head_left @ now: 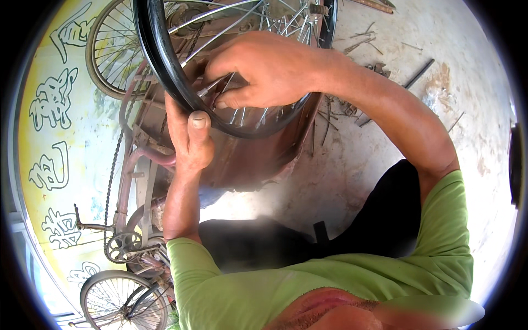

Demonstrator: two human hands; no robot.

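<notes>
A spoked wheel with a black rim (151, 49) fills the upper middle of the head view, with a threaded axle (319, 10) near its top. My left hand (190, 137) is closed round the lower left of the rim, thumb on the near side. My right hand (264, 69) reaches inside the wheel from the right, fingers curled among the spokes (236, 14) close to the rim. Small metal pieces show at its fingertips; I cannot make out exactly what it holds.
Behind the wheel is a rusty tricycle frame (132, 165) with chains and a metal tray (269, 154). Other wheels (102, 44) stand left, by a painted board (44, 165). Loose rods (418, 74) and metal bits lie on the concrete floor (462, 143) at right.
</notes>
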